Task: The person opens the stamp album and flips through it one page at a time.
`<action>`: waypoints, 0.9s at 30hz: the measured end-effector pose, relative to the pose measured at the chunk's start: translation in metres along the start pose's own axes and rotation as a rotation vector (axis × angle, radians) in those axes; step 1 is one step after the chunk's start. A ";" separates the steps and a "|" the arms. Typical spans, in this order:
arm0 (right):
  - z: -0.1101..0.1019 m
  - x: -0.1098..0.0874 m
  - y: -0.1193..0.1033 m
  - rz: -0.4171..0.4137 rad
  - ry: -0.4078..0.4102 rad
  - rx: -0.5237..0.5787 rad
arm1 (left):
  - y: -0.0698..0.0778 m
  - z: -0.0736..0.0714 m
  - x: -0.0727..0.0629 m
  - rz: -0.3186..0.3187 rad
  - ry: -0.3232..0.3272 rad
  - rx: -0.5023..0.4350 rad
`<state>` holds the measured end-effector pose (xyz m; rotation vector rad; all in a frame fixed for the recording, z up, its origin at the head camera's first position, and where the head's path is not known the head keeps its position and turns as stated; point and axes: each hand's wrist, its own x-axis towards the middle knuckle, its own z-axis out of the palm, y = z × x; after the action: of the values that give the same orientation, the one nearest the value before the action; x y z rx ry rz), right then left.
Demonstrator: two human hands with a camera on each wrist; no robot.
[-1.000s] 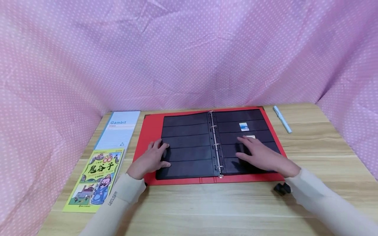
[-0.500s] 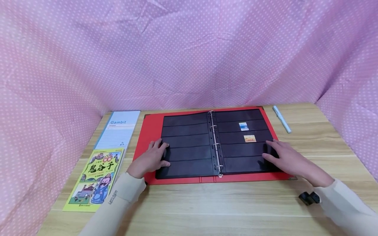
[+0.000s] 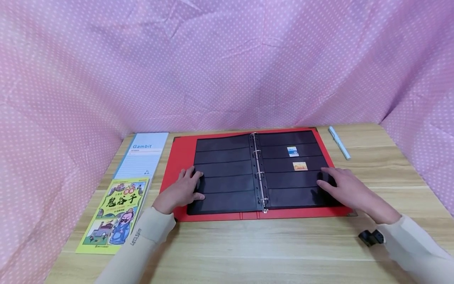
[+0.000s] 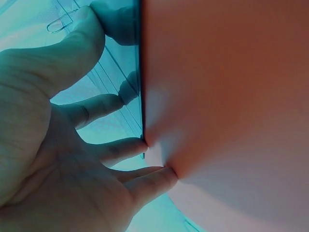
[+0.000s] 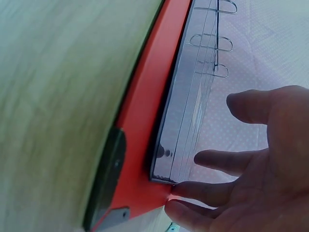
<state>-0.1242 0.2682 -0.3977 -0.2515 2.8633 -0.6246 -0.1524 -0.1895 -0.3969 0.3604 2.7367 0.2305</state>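
A red ring binder (image 3: 182, 152) lies spread on the table, its metal rings (image 3: 260, 174) between two black pocket pages. Two small stamp-like pieces sit on the right page (image 3: 283, 197): a blue-and-white one (image 3: 293, 152) and an orange one (image 3: 300, 166) below it. At the left page's (image 3: 223, 183) outer edge rests my left hand (image 3: 177, 192), fingers spread; in the left wrist view some fingertips touch the red cover (image 4: 231, 96). My right hand (image 3: 349, 190) is at the right page's outer edge, fingers loosely extended and holding nothing. Fingertips meet the cover's margin in the right wrist view.
Left of the binder lie a pale blue "Gambit" notebook (image 3: 142, 156) and a yellow-green illustrated book (image 3: 112, 217). A light blue pen (image 3: 339, 142) lies at the right. Behind the wooden table (image 3: 248, 248) hangs a pink dotted cloth (image 3: 227, 67).
My right hand has moved right, from over the right page to its outer edge, uncovering the orange piece. The left hand and the binder stay in place.
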 end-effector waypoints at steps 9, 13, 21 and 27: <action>-0.004 0.000 -0.005 0.001 0.030 0.015 | 0.001 -0.001 0.000 0.006 0.000 -0.001; -0.004 -0.001 -0.007 0.000 0.034 0.012 | 0.001 -0.001 0.000 -0.003 -0.005 0.002; -0.009 -0.006 -0.012 -0.032 0.069 0.018 | 0.002 -0.001 0.001 -0.017 -0.015 0.003; -0.017 -0.011 -0.019 -0.085 0.140 0.042 | 0.002 -0.003 0.000 -0.018 -0.021 -0.004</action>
<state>-0.1151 0.2602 -0.3726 -0.3367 2.9823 -0.7460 -0.1533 -0.1873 -0.3941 0.3353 2.7176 0.2261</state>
